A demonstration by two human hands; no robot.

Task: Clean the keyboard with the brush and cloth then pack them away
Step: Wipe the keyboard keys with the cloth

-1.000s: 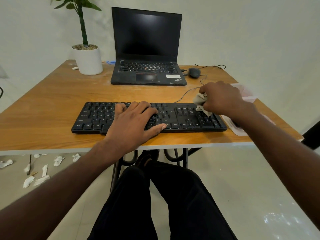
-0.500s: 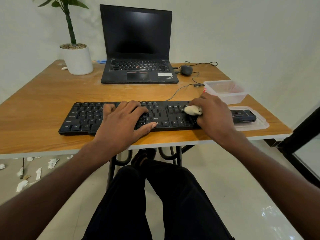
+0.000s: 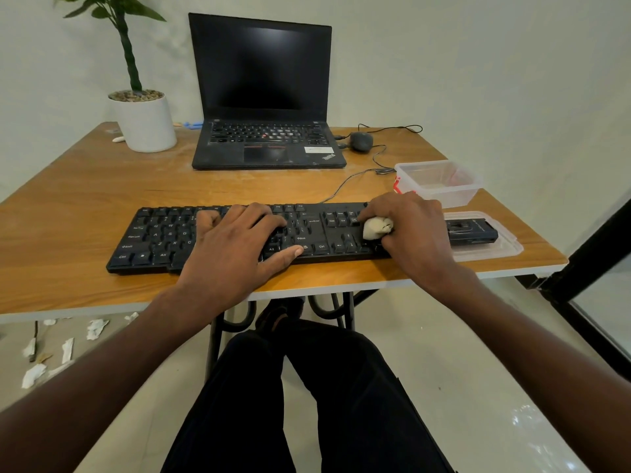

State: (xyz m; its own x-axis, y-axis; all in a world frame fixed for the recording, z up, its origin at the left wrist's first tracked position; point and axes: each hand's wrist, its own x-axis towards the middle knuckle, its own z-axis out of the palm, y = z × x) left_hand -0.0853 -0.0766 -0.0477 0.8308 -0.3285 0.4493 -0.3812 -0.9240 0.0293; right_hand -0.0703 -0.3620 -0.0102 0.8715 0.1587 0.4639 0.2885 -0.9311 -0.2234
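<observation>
Right hand (image 3: 411, 230) pinches balled cloth (image 3: 376, 228) on keyboard (image 3: 153, 238) right end; left hand (image 3: 239, 247) flat, fingers straight, bracing. Best: short firm wipes, keep brace.

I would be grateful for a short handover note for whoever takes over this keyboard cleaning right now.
Left hand: flat on the keyboard, steadying it.
Right hand: grips the bunched cloth on the keys at the right end.
Brush: lies on the lid, right of the keyboard. Clear container stands open behind it.
Done: cannot tell how far the cleaning has got.
Left: finish wiping, pack cloth and brush into the container, close it.
</observation>
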